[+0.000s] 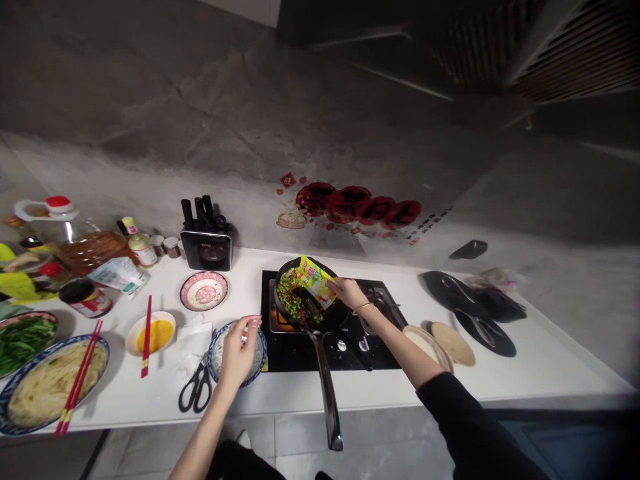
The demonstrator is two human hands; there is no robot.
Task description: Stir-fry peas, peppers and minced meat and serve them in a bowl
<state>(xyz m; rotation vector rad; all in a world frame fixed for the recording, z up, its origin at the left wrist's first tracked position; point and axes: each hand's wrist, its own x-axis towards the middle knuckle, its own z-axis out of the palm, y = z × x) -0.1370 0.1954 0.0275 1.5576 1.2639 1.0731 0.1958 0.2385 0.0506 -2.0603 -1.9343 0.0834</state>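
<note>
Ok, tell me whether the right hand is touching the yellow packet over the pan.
Touching. The head view shows the right hand pinching the yellow packet at its edge, tilted above the frying pan of chopped greens.

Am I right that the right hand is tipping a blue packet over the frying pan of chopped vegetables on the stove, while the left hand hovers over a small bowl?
Not quite: the packet is yellow, not blue, as the head view shows. The rest holds: the right hand tips it over the frying pan of chopped vegetables on the stove, and the left hand is over a small bowl.
</note>
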